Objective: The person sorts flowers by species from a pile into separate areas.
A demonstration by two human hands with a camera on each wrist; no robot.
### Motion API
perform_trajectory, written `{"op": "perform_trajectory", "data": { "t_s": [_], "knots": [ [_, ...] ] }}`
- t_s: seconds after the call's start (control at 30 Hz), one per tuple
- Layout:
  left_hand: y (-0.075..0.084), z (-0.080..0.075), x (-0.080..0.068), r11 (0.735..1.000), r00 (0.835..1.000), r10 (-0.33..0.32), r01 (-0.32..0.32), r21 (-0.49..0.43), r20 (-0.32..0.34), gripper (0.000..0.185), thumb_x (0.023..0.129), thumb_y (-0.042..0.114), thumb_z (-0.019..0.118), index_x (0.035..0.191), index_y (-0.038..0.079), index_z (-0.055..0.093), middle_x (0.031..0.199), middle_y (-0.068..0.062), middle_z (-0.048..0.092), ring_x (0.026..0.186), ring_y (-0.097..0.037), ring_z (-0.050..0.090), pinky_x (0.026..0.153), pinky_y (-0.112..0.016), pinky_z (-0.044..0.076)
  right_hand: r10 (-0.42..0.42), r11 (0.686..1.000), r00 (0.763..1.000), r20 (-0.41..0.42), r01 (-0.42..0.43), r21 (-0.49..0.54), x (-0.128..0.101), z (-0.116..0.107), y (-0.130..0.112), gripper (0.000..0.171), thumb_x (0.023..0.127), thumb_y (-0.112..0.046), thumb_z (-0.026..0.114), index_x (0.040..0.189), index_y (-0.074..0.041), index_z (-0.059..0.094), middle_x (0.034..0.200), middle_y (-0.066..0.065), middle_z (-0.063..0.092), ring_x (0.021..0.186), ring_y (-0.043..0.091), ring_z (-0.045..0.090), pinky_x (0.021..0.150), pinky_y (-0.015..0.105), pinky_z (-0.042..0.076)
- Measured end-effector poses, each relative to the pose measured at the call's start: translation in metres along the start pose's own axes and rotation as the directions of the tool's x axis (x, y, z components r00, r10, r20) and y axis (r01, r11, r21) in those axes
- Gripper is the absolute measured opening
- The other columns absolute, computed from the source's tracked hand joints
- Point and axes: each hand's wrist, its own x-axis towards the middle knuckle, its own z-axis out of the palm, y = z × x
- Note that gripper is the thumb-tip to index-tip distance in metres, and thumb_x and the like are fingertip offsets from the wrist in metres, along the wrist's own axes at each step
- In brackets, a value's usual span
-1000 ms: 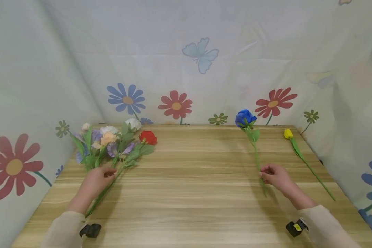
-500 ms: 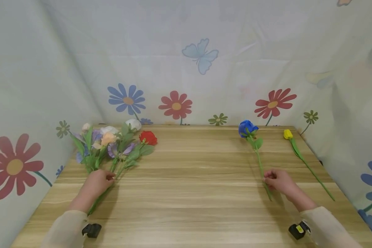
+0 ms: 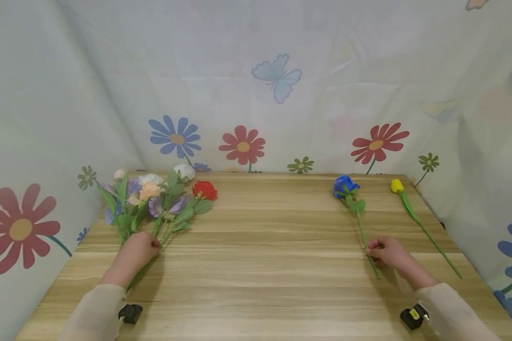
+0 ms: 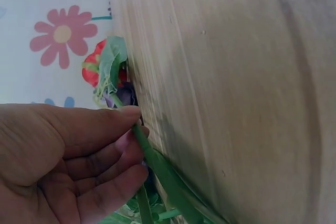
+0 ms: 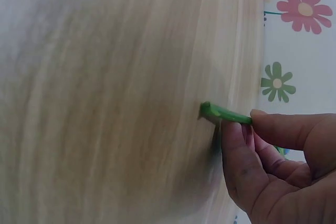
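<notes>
My left hand [image 3: 135,251] grips the green stems [image 4: 157,169] of a mixed bunch of flowers [image 3: 158,194] lying at the table's left side; a red bloom [image 3: 204,190] lies at the bunch's right edge. My right hand [image 3: 389,252] pinches the stem [image 5: 226,114] of a blue rose [image 3: 344,185], whose bloom lies toward the back of the table. The stem's cut end sticks out past my fingers [image 5: 237,145] in the right wrist view. A yellow tulip [image 3: 396,185] with a long stem lies apart, to the right of the rose.
The wooden table [image 3: 264,265] is walled on three sides by a pale cloth printed with flowers and a butterfly [image 3: 276,80]. Black wrist devices [image 3: 130,313] show at both sleeves near the front edge.
My right hand has drawn the blue rose toward me and a little right; its bloom has come down nearer the tabletop. My left hand has closed tighter round the bunch's stems.
</notes>
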Motion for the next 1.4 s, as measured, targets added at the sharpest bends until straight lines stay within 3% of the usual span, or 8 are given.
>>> {"op": "perform_trajectory", "data": {
  "t_s": [0.67,0.97,1.13,1.4],
  "knots": [
    [0.007,-0.007,0.002,0.999,1.000,0.000,0.000,-0.035,-0.013,0.017,0.091,-0.002,0.065,0.102,-0.010,0.075,0.103,-0.030,0.074,0.097,-0.047,0.070,0.084,-0.055,0.060,0.055,0.998,0.998,0.028,-0.054,-0.011,0.001,-0.001,-0.001,0.031,0.100,-0.001,0.058,0.117,0.023,0.051,0.095,0.019,0.065,0.080,0.012,0.061,0.067,0.024,0.061],
    [0.005,-0.014,0.002,0.999,0.998,0.027,-0.029,-0.037,-0.064,0.015,0.091,0.001,0.068,0.100,-0.010,0.075,0.099,-0.029,0.075,0.091,-0.045,0.071,0.081,-0.054,0.060,0.047,0.999,0.998,0.031,-0.046,-0.009,0.003,-0.001,-0.002,0.036,0.100,-0.002,0.058,0.121,0.026,0.049,0.096,0.021,0.066,0.079,0.010,0.061,0.066,0.022,0.061],
    [0.013,-0.024,-0.001,0.997,0.996,0.037,-0.042,-0.065,-0.085,0.016,0.092,0.001,0.068,0.101,-0.009,0.075,0.097,-0.026,0.075,0.090,-0.043,0.072,0.079,-0.053,0.061,0.036,0.999,0.999,0.032,-0.035,-0.021,0.002,0.000,-0.004,0.040,0.099,-0.001,0.058,0.124,0.028,0.048,0.100,0.026,0.067,0.080,0.010,0.062,0.067,0.023,0.061],
    [0.032,-0.038,-0.002,0.996,0.995,0.045,-0.052,-0.076,-0.086,0.021,0.094,0.005,0.068,0.109,-0.010,0.074,0.105,-0.028,0.074,0.095,-0.044,0.071,0.080,-0.053,0.061,0.016,1.000,0.999,0.039,-0.015,-0.018,0.002,0.001,-0.003,0.034,0.097,0.002,0.061,0.118,0.027,0.051,0.096,0.023,0.069,0.075,0.008,0.062,0.064,0.022,0.060]
  ]
}}
